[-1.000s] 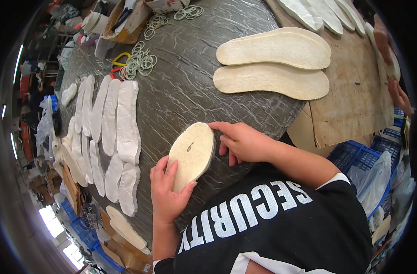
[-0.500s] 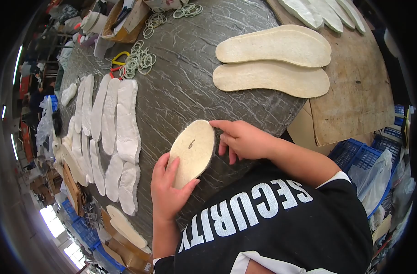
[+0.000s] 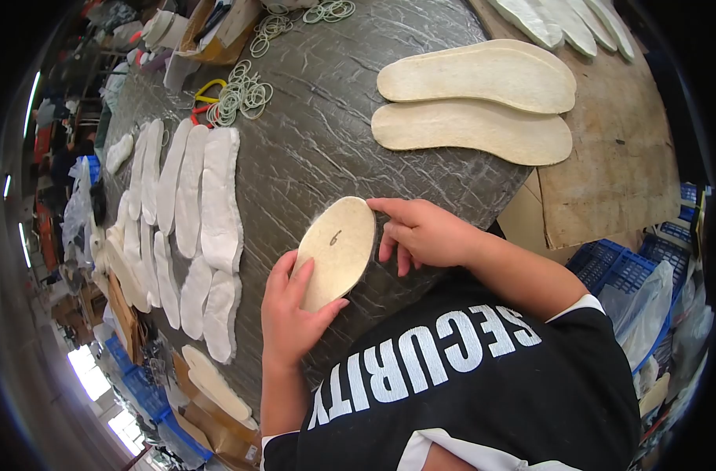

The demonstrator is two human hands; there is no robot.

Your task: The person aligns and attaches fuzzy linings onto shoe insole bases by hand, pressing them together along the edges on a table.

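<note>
A cream felt insole (image 3: 344,247) with a dark mark like a 6 or 9 is tilted up over the dark table. My left hand (image 3: 295,310) grips its near end, thumb along the right edge and fingers over the face. With the index finger stretched out, my right hand (image 3: 424,235) touches the insole's far right edge; its other fingers hang loosely curled, apart from the insole. Beyond it, two stacks of cream insoles (image 3: 471,129) lie side by side near the table's right edge. The insole's underside is hidden.
White fleecy insoles (image 3: 219,196) lie in rows on the left. Pale rubber bands (image 3: 244,94) rest beside scissors with yellow and red handles (image 3: 209,94). A cardboard box (image 3: 216,31) stands at the back. A wooden board (image 3: 609,173) and blue crates (image 3: 617,267) are on the right.
The view has shifted slightly. Both hands and the held insole appear a little farther right and up; the grip and the right fingertip's contact look the same.
</note>
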